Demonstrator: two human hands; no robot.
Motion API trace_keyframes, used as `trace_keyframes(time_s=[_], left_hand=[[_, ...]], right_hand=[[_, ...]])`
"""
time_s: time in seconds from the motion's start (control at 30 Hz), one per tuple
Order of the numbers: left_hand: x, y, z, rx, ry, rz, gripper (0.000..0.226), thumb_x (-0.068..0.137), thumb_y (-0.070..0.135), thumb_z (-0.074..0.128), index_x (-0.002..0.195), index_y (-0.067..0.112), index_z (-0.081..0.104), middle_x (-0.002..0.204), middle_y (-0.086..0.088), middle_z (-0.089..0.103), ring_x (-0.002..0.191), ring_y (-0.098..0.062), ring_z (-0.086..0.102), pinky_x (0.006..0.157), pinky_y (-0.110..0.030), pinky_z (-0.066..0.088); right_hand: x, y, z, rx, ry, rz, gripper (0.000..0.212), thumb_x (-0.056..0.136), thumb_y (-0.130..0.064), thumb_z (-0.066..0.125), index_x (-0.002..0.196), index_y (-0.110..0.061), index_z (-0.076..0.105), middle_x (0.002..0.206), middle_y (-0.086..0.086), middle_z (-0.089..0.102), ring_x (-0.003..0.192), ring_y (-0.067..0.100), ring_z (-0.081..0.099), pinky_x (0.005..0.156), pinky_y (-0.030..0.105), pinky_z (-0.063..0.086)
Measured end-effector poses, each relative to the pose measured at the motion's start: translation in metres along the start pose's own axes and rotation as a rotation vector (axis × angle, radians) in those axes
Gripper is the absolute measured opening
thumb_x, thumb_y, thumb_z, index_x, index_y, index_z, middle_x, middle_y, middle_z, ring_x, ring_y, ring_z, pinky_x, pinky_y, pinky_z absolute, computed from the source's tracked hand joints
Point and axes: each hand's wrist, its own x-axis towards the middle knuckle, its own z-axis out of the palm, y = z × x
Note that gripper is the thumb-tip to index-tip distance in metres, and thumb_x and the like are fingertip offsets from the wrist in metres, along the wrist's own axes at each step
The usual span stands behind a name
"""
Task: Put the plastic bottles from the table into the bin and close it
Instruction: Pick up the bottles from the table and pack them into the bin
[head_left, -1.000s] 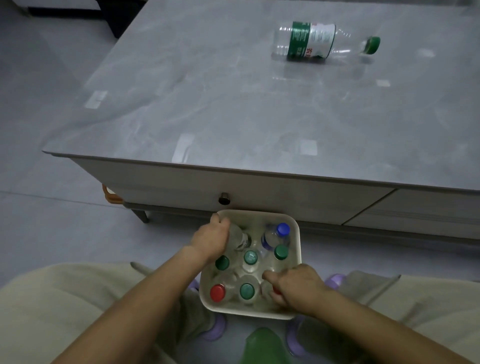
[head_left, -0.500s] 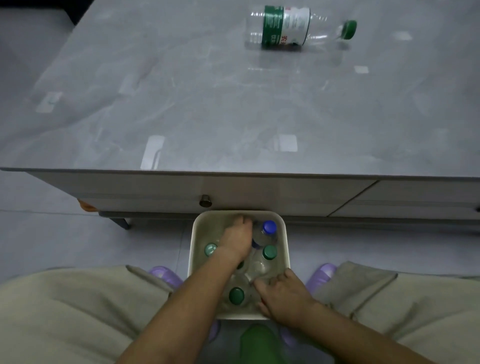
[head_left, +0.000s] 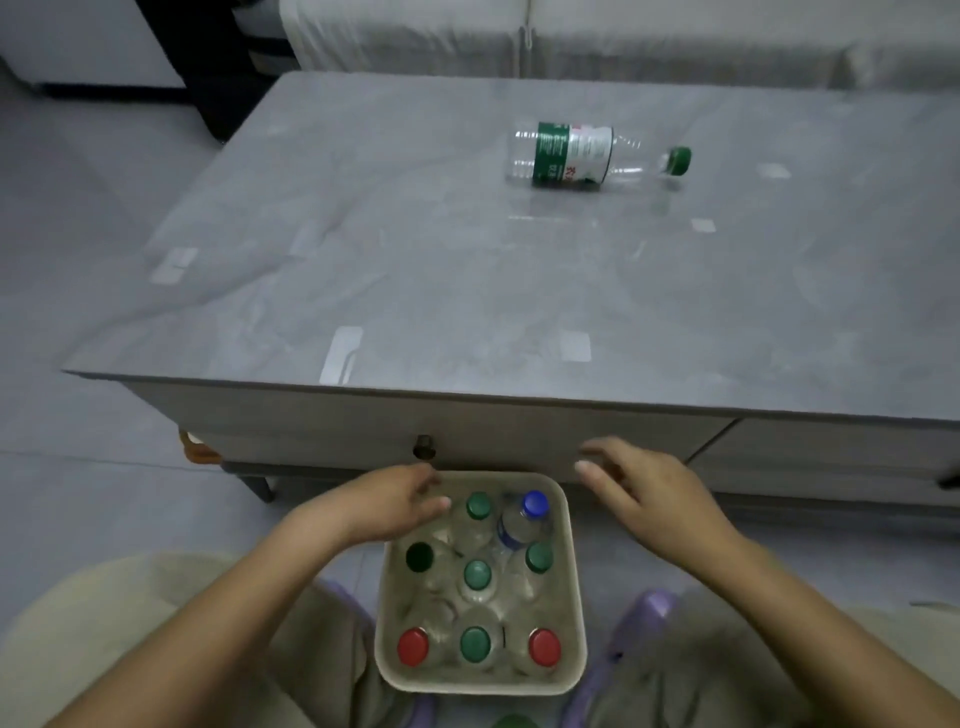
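- Bin (head_left: 571, 571): cream, lidless, on the floor before the table (head_left: 467, 291); packed with upright capped bottles.
- Bottle (head_left: 582, 155): clear, green label and cap, lying on its side on the tabletop.
- Left hand (head_left: 384, 504): over bin's far-left corner, fingers loosely curled, empty.
- Right hand (head_left: 644, 488): right of the bin, fingers spread, empty.

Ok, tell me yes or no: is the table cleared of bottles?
No, one clear bottle with a green cap lies on its side on the table, and both hands are empty.
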Motion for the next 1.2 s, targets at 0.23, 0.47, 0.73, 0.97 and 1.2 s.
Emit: trace_keyframes(time_s=[0.23,0.47,0.73,0.97,1.2], left_hand=[[-0.028,0.012,-0.040,-0.282,0.315,0.197,0.009,0.087,0.039,0.059,0.091,0.045,0.064,0.093,0.031,0.068,0.089,0.009,0.064,0.085,-0.024,0.054],[-0.017,0.035,-0.073,-0.552,0.471,0.154,0.026,0.088,0.032,0.058,0.069,0.022,0.072,0.063,0.005,0.075,0.060,-0.008,0.071,0.069,-0.026,0.059],[-0.010,0.023,-0.075,-0.272,0.423,0.133,0.051,0.078,0.064,0.044,0.075,0.017,0.066,0.069,0.000,0.069,0.072,-0.008,0.065,0.066,-0.018,0.046],[-0.025,0.021,-0.104,-1.302,0.431,0.368,0.079,0.050,0.049,0.085,0.115,0.018,0.053,0.107,-0.006,0.073,0.068,-0.020,0.073,0.042,-0.022,0.053],[-0.079,-0.019,-0.113,-1.043,0.997,0.593,0.120,0.059,0.068,0.073,0.133,-0.015,0.029,0.096,-0.032,0.046,0.064,-0.024,0.055,0.040,-0.024,0.046]], right_hand=[[0.095,-0.004,-0.090,0.065,0.224,0.087,0.030,0.089,-0.032,0.056,0.069,-0.013,0.066,0.050,-0.004,0.064,0.050,0.007,0.061,0.055,0.020,0.047],[0.258,0.070,-0.123,-0.172,0.365,0.381,0.072,0.075,-0.025,0.067,0.138,-0.022,0.033,0.137,0.017,0.035,0.118,0.040,0.047,0.095,0.046,0.044],[0.340,0.120,-0.136,-0.239,0.141,0.400,0.050,0.083,-0.023,0.065,0.129,-0.014,0.047,0.132,0.020,0.053,0.116,0.038,0.051,0.097,0.040,0.040],[0.218,-0.001,-0.104,-0.013,0.110,-0.194,0.028,0.087,-0.026,0.062,0.111,-0.012,0.056,0.093,0.001,0.059,0.080,0.020,0.053,0.072,0.028,0.039],[0.088,-0.088,-0.063,0.035,0.023,-0.337,0.050,0.082,-0.048,0.052,0.122,-0.018,0.052,0.096,-0.014,0.049,0.075,-0.012,0.044,0.069,-0.001,0.032]])
